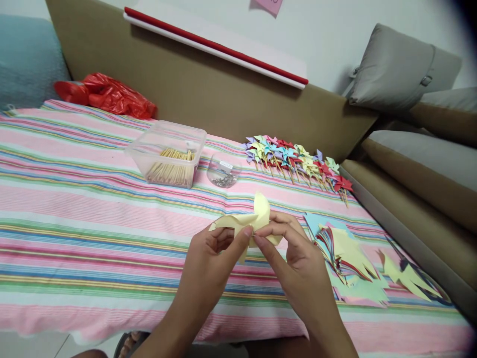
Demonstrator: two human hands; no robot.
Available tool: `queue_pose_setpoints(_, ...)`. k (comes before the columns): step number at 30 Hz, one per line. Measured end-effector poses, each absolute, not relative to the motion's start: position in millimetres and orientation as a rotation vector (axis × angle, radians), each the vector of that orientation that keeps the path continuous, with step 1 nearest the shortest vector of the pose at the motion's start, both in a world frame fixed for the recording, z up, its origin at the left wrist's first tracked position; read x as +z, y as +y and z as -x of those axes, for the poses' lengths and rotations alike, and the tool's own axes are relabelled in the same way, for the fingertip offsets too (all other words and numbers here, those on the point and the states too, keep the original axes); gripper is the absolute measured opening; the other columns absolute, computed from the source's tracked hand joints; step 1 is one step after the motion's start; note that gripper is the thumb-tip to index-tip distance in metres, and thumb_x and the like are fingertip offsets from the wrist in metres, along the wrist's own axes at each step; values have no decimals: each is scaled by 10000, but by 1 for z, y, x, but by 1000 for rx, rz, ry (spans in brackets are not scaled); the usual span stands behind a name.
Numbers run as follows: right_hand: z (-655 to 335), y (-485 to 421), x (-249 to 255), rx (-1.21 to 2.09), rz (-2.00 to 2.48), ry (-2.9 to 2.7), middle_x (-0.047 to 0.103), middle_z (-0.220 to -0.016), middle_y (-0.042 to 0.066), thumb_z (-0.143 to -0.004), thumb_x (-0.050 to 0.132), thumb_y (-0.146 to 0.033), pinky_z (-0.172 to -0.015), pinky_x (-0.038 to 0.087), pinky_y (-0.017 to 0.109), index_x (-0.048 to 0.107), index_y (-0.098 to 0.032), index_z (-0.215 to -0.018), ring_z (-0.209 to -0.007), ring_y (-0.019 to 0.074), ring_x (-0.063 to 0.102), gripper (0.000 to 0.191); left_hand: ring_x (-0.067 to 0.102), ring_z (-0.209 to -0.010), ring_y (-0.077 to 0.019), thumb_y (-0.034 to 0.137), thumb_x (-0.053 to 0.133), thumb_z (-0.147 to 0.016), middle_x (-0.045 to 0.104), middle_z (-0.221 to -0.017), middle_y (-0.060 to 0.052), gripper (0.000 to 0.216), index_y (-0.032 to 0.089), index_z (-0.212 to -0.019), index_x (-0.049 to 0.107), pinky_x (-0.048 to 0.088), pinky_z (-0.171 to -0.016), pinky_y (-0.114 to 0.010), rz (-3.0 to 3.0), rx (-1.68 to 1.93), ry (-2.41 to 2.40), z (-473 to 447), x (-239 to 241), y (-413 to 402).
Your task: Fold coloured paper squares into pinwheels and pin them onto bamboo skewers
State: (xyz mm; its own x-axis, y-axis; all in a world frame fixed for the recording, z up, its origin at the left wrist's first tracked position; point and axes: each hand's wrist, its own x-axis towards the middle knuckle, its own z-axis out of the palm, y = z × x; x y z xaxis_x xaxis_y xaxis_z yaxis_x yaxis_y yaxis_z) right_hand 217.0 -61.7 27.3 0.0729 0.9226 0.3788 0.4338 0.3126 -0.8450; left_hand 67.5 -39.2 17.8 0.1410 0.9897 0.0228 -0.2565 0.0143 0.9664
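A pale yellow paper pinwheel (241, 221) with curled blades is held up in front of me, above the striped cloth. My left hand (219, 248) grips it, with the thumb pressed near its middle and the fingers behind the paper. My right hand (292, 243) pinches a tiny shiny pin (254, 233) at the pinwheel's centre, its fingertips almost touching the left thumb. Most of the pin is hidden by the fingers. Beyond the hands sits a round clear container (224, 171) with small metal pins in it.
A clear plastic box (164, 149) holds wooden sticks. Finished pinwheels on sticks (294, 156) lie at the back right. Stacked cut paper (346, 251), yellow scraps (410, 278) and dark-handled scissors (443, 296) are on the right. A red plastic bag (112, 97) lies back left.
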Motion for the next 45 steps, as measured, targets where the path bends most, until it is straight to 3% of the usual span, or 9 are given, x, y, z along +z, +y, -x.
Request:
queue_pose_setpoints(5,-215,-64,30,699,1262,-1467,629,-1197,29,-918,676,-314,-974,459,355,713,-294,-911,-1203,226,566,42,649,-811,-218,387,697,-865,682,-777,-32,188,204,-825,707,527,-746,-300,-1159,1261,882,-68,12,-40)
queue_pose_setpoints(12,-214,-63,26,836,1246,-1335,690,-964,8,-898,703,-342,-881,482,343,653,-269,-930,-979,203,639,94,666,-831,-230,351,682,-880,683,-785,-37,144,214,-877,730,524,-735,-303,-1274,1302,933,-67,12,-42)
queue_pose_setpoints(19,-215,-62,24,969,1146,-1157,735,-979,-5,-849,762,-312,-855,518,359,471,-326,-1122,-964,211,682,399,673,-795,-222,367,685,-879,724,-815,-45,162,222,-906,752,501,-632,-261,-1336,1287,978,-66,13,-42)
queue_pose_setpoints(26,-217,-62,25,968,1203,-1187,728,-988,7,-855,763,-332,-900,501,349,594,-283,-1087,-996,201,660,291,579,-617,-146,372,656,-906,642,-681,8,153,235,-870,714,381,-454,-202,-1455,1262,1026,-64,11,-43)
queue_pose_setpoints(37,-222,-63,26,1005,1232,-1261,738,-1005,-1,-886,729,-351,-908,506,321,714,-273,-1006,-988,198,669,144,631,-691,-150,329,607,-948,695,-782,1,155,244,-989,730,416,-508,-209,-1568,1260,1011,-62,8,-44)
queue_pose_setpoints(45,-221,-64,27,1034,1222,-1252,747,-1029,6,-889,726,-358,-923,501,310,717,-272,-1022,-1011,195,667,158,647,-780,-163,346,586,-964,717,-865,-9,162,228,-914,684,422,-532,-215,-1606,1222,1014,-62,7,-43)
